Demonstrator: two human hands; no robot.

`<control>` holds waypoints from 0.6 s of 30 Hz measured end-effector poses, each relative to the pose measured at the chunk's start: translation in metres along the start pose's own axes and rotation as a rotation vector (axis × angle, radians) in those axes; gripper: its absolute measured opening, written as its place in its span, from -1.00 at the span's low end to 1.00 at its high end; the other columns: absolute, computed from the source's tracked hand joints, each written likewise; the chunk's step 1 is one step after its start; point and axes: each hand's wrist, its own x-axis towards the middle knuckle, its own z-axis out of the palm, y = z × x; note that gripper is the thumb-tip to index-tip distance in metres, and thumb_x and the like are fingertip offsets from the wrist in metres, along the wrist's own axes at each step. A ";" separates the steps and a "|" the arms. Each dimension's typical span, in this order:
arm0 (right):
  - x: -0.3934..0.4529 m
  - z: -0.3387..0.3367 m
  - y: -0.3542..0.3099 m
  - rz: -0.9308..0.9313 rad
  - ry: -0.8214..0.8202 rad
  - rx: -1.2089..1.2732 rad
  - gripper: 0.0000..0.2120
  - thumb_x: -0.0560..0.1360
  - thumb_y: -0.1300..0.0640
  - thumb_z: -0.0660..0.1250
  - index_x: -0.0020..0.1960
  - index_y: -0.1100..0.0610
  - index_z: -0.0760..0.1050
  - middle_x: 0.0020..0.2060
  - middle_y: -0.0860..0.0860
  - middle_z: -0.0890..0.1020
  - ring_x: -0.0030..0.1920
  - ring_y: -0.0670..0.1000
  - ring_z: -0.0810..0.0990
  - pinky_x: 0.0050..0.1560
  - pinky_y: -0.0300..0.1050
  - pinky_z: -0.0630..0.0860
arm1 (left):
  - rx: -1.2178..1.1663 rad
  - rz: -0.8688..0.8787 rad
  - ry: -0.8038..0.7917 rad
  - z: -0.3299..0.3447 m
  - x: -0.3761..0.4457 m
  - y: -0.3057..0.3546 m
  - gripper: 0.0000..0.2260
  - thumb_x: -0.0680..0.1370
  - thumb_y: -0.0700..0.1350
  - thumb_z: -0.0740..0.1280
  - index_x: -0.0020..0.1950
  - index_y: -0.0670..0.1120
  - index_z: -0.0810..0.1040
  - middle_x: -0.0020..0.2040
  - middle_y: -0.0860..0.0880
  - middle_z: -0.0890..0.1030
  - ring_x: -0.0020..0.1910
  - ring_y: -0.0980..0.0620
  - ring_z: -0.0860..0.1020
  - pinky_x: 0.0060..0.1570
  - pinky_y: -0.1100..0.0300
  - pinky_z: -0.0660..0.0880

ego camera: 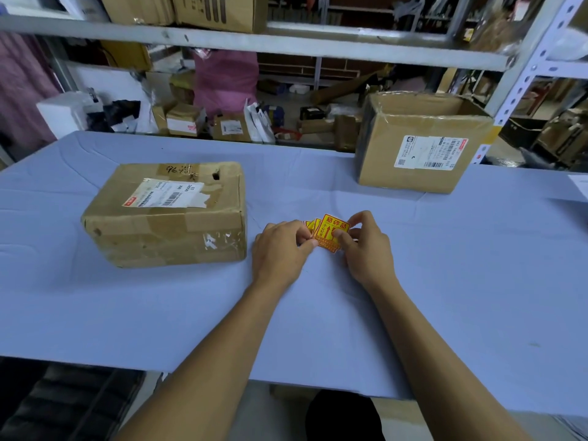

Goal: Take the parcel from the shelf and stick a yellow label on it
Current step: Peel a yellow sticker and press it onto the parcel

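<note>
Hands, left [281,246] and right [366,245], each grip pinching fanned yellow labels [331,232]; two parcels [168,214] on table [445,265].

Warehouse | metal racking [254,43] | labelled cartons [423,141] (parcels piled behind)

The labels [331,232] are yellow with red print and a red arrow; left of them, a brown cardboard parcel [168,214] bears a white barcoded slip; the table cloth [445,281] beneath them is pale blue; a pink bag [224,79] hangs behind
</note>
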 end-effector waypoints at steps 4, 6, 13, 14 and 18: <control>0.002 0.001 0.003 -0.028 0.043 -0.098 -0.84 0.52 0.08 0.37 -0.03 0.00 0.38 -0.03 0.01 0.62 -0.14 0.15 0.60 -0.12 -0.02 0.49 | 0.005 -0.003 0.006 0.000 -0.001 0.001 -0.89 0.47 0.03 0.44 -0.12 0.02 0.62 -0.17 0.08 0.69 0.01 -0.04 0.53 0.02 0.02 0.49; 0.002 0.001 0.003 -0.041 0.064 -0.135 -0.87 0.52 0.09 0.38 0.03 0.05 0.47 0.00 0.01 0.56 -0.09 0.07 0.52 -0.10 -0.08 0.37 | 0.006 -0.001 0.013 0.000 -0.001 0.002 -0.90 0.47 0.03 0.44 -0.12 0.02 0.62 -0.17 0.09 0.68 0.01 -0.04 0.53 0.01 0.02 0.49; -0.006 -0.009 0.001 -0.089 -0.021 0.106 -0.79 0.52 0.12 0.40 -0.28 0.05 0.49 -0.43 -0.13 0.52 -0.42 -0.15 0.40 -0.37 -0.33 0.29 | -0.179 -0.009 -0.001 0.001 -0.002 0.000 -0.79 0.42 0.11 0.43 -0.03 0.04 0.62 -0.14 0.10 0.67 -0.05 0.04 0.62 -0.02 0.08 0.55; -0.009 -0.010 -0.001 -0.107 -0.063 0.126 -0.78 0.53 0.12 0.40 -0.28 0.10 0.51 -0.46 -0.12 0.48 -0.43 -0.14 0.36 -0.38 -0.30 0.26 | -0.262 -0.017 -0.028 -0.002 -0.002 0.000 -0.78 0.40 0.11 0.43 -0.03 0.05 0.62 -0.14 0.11 0.67 -0.07 0.06 0.63 -0.03 0.11 0.56; -0.022 -0.011 -0.008 -0.174 -0.209 0.136 -0.72 0.55 0.13 0.38 -0.34 0.10 0.51 -0.55 -0.12 0.41 -0.49 -0.12 0.27 -0.40 -0.19 0.21 | -0.550 -0.037 -0.130 -0.019 -0.011 -0.004 -0.86 0.41 -0.08 0.50 -0.07 -0.03 0.61 -0.18 0.03 0.67 -0.21 0.09 0.60 -0.09 0.23 0.50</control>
